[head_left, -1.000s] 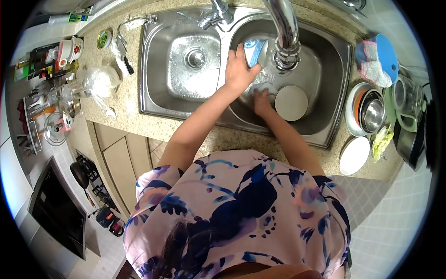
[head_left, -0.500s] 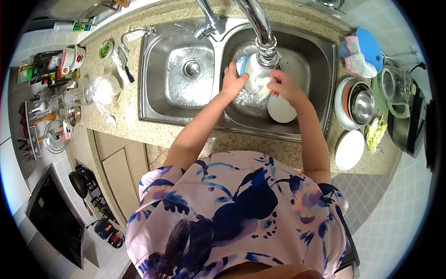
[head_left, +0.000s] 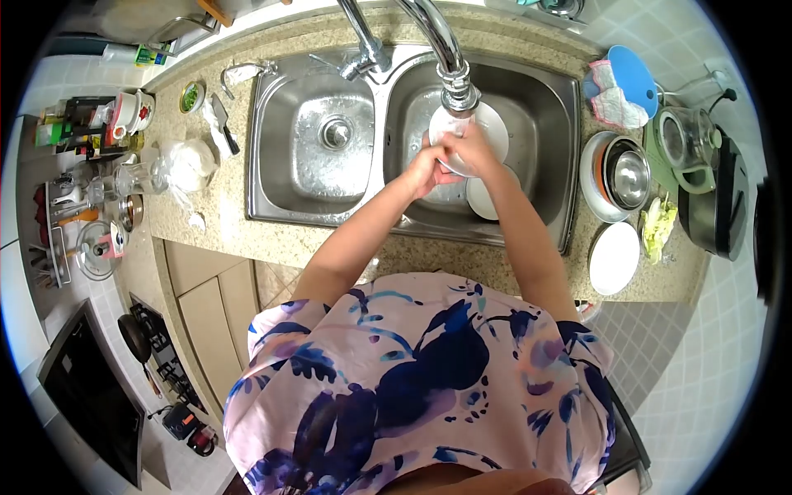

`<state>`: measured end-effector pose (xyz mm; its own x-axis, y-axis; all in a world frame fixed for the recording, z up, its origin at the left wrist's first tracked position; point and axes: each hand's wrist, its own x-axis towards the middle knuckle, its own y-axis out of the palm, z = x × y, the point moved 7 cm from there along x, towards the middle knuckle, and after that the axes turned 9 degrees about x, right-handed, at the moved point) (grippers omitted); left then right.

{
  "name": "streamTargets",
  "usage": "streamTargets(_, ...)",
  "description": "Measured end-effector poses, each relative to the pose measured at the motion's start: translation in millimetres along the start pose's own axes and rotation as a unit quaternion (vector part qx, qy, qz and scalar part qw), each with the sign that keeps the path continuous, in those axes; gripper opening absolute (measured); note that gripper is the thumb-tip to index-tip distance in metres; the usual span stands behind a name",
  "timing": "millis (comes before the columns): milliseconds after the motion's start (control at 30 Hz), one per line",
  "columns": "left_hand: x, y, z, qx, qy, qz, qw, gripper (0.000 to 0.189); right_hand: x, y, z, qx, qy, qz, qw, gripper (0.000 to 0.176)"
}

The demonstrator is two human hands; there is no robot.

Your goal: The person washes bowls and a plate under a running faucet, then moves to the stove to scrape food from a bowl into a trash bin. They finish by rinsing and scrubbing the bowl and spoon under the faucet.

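White dish [head_left: 489, 125]: It was in the right basin [head_left: 540, 140], tilted, just under the faucet head [head_left: 459, 92].
Left hand [head_left: 426, 172]: Its fingers were bent and gripped the dish at the near left edge.
Right hand [head_left: 472, 149]: It lay over the dish, with fingers partly curled; whether they held something, I could not tell.
Round lid or plate [head_left: 482, 196]: It lay lower in the same basin, partly behind the right wrist.
Right counter [head_left: 569, 285]: Here stood the nested bowls [head_left: 627, 177], a white plate [head_left: 614, 258] and some pale leaves [head_left: 657, 228].
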<state>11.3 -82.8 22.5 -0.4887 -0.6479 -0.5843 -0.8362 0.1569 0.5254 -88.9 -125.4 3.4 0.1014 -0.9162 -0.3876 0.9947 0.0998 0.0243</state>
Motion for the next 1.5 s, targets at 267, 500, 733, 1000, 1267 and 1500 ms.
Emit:
streamTargets(267,-17.3,-6.2,-24.8,0.039,0.001,-0.039,0.998,0.075,-17.1,2.0,55.6,-0.629,-0.221,0.006,0.745,0.018)
streamTargets(500,-6.3,-13.3,-29.7,0.092,0.062,-0.090,0.990,0.072,-26.2,18.1,41.6,-0.583,-0.066,0.065,0.807,0.031)
streamTargets(733,-11.4,-6.2,-25.4,0.049,0.068,-0.104,0.991,0.064,-30.8,45.1,27.5,0.178,0.155,0.085,0.968,0.045)
streamTargets(1000,-13.9,-19.8,-29.8,0.104,0.046,-0.122,0.986,0.065,-23.1,-12.8,48.5,-0.498,-0.171,0.168,0.833,0.019)
streamTargets(1267,-8.0,-11.4,-22.5,0.076,-0.002,-0.072,0.995,0.068,-29.3,8.7,43.5,-0.599,-0.237,0.029,0.765,0.027)
streamTargets(1500,-11.3,-11.3,19.2,-0.030,-0.125,0.110,0.986,0.048,-25.5,31.4,25.7,-0.118,-0.218,0.131,0.960,0.054)
